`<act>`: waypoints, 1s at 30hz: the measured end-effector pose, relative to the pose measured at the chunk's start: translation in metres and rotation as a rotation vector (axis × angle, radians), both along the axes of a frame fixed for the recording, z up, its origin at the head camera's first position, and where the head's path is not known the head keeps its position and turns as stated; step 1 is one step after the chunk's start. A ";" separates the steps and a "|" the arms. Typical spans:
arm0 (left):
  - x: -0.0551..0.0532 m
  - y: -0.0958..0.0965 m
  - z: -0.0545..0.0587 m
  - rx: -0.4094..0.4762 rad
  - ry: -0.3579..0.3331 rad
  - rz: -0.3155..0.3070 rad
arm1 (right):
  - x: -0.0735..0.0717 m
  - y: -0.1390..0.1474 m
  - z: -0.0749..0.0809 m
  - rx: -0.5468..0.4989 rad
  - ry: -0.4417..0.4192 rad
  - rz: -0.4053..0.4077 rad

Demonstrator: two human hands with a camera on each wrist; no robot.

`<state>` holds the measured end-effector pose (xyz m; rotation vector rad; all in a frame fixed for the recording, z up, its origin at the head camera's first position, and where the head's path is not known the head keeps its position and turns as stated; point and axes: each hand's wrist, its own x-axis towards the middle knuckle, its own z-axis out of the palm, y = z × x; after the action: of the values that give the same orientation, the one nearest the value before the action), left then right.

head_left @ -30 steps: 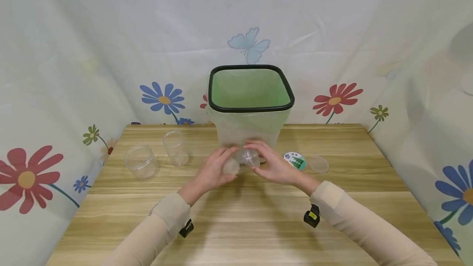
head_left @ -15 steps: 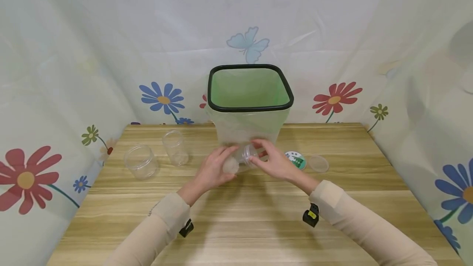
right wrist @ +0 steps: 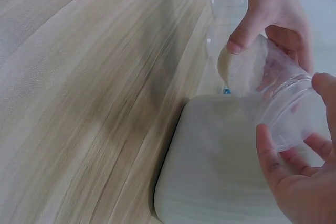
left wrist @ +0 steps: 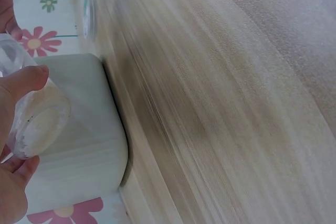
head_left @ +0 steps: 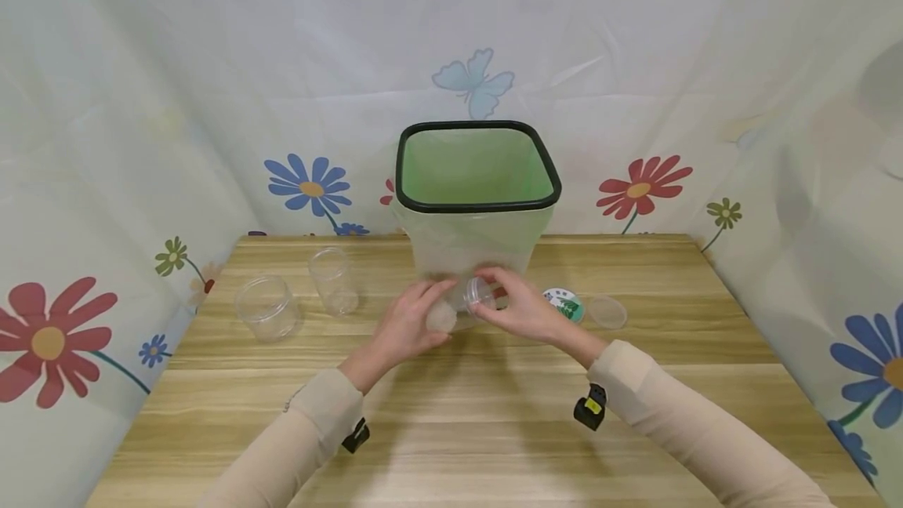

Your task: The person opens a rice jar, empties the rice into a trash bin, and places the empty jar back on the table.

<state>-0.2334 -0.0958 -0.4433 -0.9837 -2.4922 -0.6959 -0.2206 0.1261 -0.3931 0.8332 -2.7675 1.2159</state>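
A clear plastic jar (right wrist: 251, 72) with whitish contents at its base lies tilted on its side between both hands, in front of the bin. My left hand (head_left: 409, 324) grips its base end, thumb on the near side and fingers on the far side. At the other end is a clear, ridged lid (right wrist: 286, 106), and my right hand (head_left: 525, 310) holds it with thumb and fingers around the edge. The left wrist view shows the round base (left wrist: 42, 124) facing the camera, with the left fingertips on its rim.
A pale green bin (head_left: 480, 208) with a black rim stands just behind the hands. To the left are two clear open containers, one wide (head_left: 268, 312) and one tall (head_left: 335, 282). A green-and-white printed disc (head_left: 564, 306) and a translucent disc (head_left: 608, 312) lie right.
My right hand has turned around the lid, and its fingers have shifted from over the top to a grip on the far side. The left hand has stayed still on the jar.
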 end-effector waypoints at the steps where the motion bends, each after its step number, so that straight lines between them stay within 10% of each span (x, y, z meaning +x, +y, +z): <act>1: 0.000 0.000 0.000 0.000 -0.001 0.000 | 0.000 0.000 0.000 0.001 0.007 0.004; 30: 0.002 0.002 0.001 -0.009 -0.031 0.020 | -0.001 0.010 -0.012 -0.021 0.109 0.174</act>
<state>-0.2316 -0.0937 -0.4421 -0.9564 -2.5310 -0.6990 -0.2212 0.1360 -0.4050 1.1234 -2.6385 1.1820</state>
